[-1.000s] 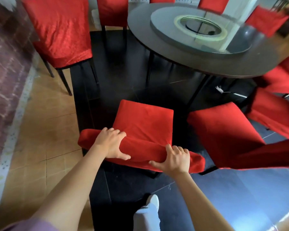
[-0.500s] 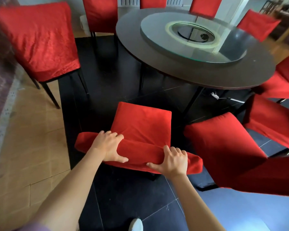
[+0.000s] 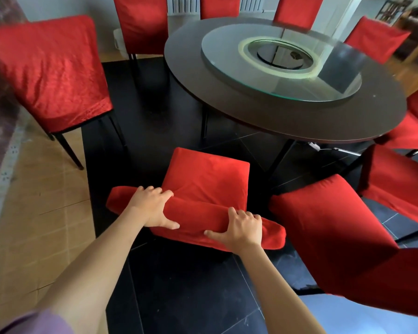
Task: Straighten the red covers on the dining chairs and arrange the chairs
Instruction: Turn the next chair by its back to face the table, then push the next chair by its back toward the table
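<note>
Head view: both hands, left hand (image 3: 152, 208) and right hand (image 3: 239, 230), are keeping their fingers clamped on the covered chair back (image 3: 193, 218), edging it closer toward the round tabletop (image 3: 263, 116).

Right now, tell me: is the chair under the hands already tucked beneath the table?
No. The chair stands clear of the table edge, both hands gripping its backrest.
</note>
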`<state>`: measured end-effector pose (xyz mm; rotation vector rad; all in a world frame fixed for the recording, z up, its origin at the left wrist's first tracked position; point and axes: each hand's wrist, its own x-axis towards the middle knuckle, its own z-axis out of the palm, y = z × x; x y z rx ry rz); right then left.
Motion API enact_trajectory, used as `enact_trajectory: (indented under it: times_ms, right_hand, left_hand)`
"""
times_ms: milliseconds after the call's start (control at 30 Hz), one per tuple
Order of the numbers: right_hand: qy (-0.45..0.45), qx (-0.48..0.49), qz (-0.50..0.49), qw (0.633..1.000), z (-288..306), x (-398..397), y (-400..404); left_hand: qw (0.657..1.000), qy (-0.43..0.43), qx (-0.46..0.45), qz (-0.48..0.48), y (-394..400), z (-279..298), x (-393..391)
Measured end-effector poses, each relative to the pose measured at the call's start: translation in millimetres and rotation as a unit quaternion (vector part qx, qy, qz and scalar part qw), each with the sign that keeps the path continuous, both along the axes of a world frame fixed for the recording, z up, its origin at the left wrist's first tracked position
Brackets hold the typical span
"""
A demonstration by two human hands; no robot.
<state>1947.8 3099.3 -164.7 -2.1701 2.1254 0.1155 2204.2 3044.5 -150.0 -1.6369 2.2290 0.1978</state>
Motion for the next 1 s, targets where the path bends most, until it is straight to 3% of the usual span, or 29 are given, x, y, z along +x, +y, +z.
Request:
enact_trajectory:
  times_ms: [200,367,633,1000]
  right_hand:
    - [0.007,0.04,-0.013,0.999,6.2,4.9,1.8]
    - [-0.064,0.044,-0.039,0.996,16.5,19.7,12.0]
    - [-0.106,0.002,-0.042,0.993,62.7,128.9,-0.8]
    - [-0.107,-0.007,0.052,0.993,92.0,283.4,-57.6]
  left_hand:
    - [1.0,0.025,0.002,0.013,3.0,1.2,3.8]
    - [0.999,0.051,0.012,-0.004,15.8,11.2,26.8]
    - [0.996,0.042,-0.068,-0.026,17.8,59.4,161.7]
    - [0.986,0.097,-0.089,0.106,-9.3,70.5,319.1]
